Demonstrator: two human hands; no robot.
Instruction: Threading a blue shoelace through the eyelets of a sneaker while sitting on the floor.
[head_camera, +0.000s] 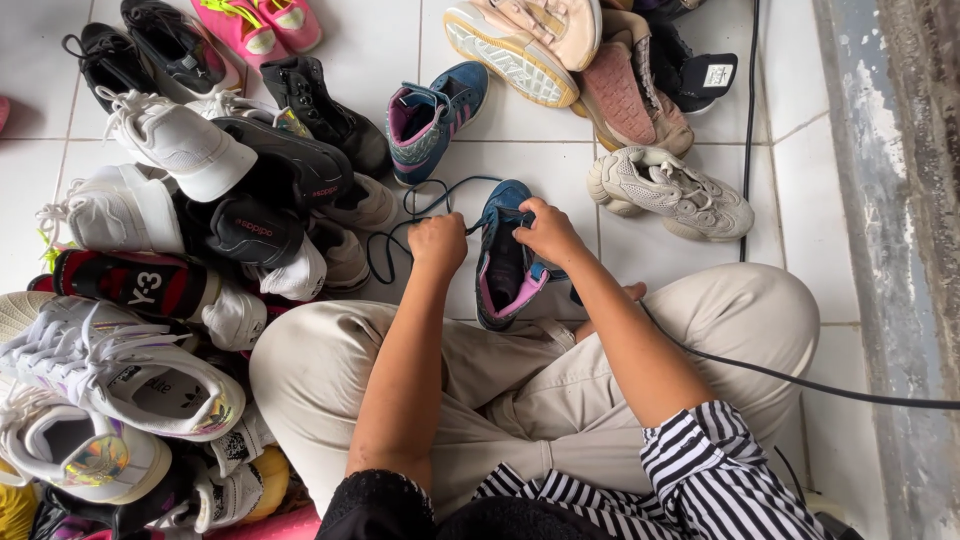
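A blue high-top shoe with a pink lining (503, 268) stands on the white tiled floor in front of my crossed legs. My right hand (547, 232) grips its upper edge near the eyelets. My left hand (437, 243) is closed on the dark blue lace (385, 240), which loops out over the tiles to the left of the shoe. The matching blue and pink shoe (432, 115) stands apart, farther ahead.
A heap of white, black and red sneakers (170, 250) fills the left side. Beige shoes (670, 190) and pink-soled shoes (560, 50) lie ahead and to the right. A black cable (750, 120) runs along the right tiles beside a grey wall (900, 200).
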